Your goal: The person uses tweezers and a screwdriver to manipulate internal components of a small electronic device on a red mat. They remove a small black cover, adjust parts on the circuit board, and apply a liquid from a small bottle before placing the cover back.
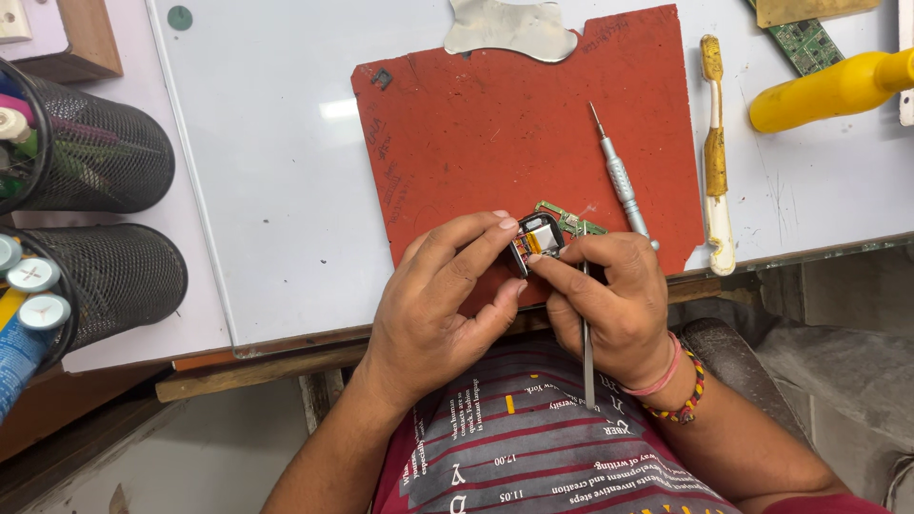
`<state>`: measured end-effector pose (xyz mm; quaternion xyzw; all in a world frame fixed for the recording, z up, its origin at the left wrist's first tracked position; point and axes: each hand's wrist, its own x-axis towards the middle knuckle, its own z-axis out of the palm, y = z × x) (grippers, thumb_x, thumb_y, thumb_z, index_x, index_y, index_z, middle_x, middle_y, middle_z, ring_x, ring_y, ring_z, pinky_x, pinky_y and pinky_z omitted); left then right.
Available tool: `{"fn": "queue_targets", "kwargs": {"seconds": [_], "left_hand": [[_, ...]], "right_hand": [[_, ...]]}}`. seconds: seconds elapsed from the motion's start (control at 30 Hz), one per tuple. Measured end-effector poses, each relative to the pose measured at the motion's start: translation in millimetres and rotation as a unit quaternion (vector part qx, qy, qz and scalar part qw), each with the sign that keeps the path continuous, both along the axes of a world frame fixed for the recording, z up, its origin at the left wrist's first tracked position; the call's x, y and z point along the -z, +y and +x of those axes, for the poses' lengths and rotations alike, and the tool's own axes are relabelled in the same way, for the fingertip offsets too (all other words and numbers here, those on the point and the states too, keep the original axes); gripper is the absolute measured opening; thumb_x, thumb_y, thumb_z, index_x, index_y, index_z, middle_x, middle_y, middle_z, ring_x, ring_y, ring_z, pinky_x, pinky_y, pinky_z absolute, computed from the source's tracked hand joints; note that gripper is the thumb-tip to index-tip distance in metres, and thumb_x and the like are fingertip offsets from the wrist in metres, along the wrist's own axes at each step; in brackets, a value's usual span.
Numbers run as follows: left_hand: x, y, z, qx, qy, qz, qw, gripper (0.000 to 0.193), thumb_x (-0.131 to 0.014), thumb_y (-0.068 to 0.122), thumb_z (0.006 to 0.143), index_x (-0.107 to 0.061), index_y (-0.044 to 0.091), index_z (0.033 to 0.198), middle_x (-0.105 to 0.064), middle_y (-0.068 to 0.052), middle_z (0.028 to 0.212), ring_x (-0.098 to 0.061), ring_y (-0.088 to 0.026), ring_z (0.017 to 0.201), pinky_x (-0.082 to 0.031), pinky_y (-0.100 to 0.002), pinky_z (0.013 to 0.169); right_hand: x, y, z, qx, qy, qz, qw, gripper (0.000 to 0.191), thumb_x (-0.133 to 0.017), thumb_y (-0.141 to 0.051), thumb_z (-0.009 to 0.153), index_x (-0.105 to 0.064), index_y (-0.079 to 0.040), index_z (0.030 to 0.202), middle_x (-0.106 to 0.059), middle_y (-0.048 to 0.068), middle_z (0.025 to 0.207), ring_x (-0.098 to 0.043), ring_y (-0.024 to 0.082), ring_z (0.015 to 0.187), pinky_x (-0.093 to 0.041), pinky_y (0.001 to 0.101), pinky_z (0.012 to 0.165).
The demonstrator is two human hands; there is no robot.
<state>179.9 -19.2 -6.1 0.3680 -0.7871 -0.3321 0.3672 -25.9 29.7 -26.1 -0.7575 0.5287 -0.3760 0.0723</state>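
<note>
Gripping one small device [536, 238] — two hands [447, 305], one tweezers [587, 352].

The person wears a shirt [533, 447] with dark red and grey stripes. Small pale letters and numbers are printed across it. Both arms are bare, with no sleeves showing on them. The left hand [438, 305] has nothing on it. The right wrist has two bands: a plain pink band [660, 373] and a bead band [687, 392] with red, yellow and black beads.
</note>
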Motion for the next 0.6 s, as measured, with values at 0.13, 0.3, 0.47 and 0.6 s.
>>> {"fn": "queue_targets", "kwargs": {"seconds": [0.13, 0.3, 0.47, 0.6], "left_hand": [[-0.4, 0.0, 0.5, 0.002, -0.001, 0.0, 1.0, 0.053, -0.081, 0.011, 0.09, -0.06, 0.008, 0.139, -0.063, -0.008, 0.137, -0.065, -0.023, 0.127, -0.054, -0.038, 0.109], [-1.5, -0.1, 2.1, 0.008, 0.0, -0.001, 1.0, 0.053, -0.081, 0.011, 0.091, -0.06, 0.01, 0.14, -0.063, -0.008, 0.139, -0.065, -0.023, 0.128, -0.054, -0.038, 0.11], [-1.4, -0.5, 2.5, 0.007, -0.002, -0.001, 1.0, 0.053, -0.081, 0.011, 0.091, -0.06, 0.01, 0.14, -0.063, -0.007, 0.139, -0.065, -0.022, 0.128, -0.055, -0.038, 0.109], [-2.2, -1.1, 4.0, 0.006, -0.005, -0.004, 1.0, 0.053, -0.081, 0.012, 0.09, -0.06, 0.01, 0.139, -0.063, -0.008, 0.139, -0.065, -0.023, 0.128, -0.054, -0.038, 0.109]], "right_hand": [[-0.9, -0.9, 2.2, 0.005, 0.016, 0.002, 1.0, 0.032, -0.079, -0.001, 0.079, -0.077, -0.01, 0.11, -0.061, 0.005, 0.104, -0.059, 0.025, 0.098, -0.049, 0.0382, 0.084], [-2.1, -1.0, 3.3, 0.004, 0.02, -0.001, 1.0, 0.033, -0.08, -0.003, 0.078, -0.077, -0.011, 0.11, -0.061, 0.005, 0.102, -0.058, 0.024, 0.095, -0.049, 0.0381, 0.082], [-2.5, -1.1, 4.2, 0.006, 0.002, -0.001, 1.0, 0.033, -0.08, -0.002, 0.08, -0.077, -0.011, 0.112, -0.061, 0.003, 0.101, -0.058, 0.023, 0.094, -0.049, 0.0366, 0.082], [-2.0, -2.5, 6.5, 0.007, 0.018, -0.012, 1.0, 0.034, -0.081, -0.003, 0.078, -0.078, -0.011, 0.111, -0.061, 0.003, 0.099, -0.058, 0.022, 0.092, -0.048, 0.0373, 0.079]]}}
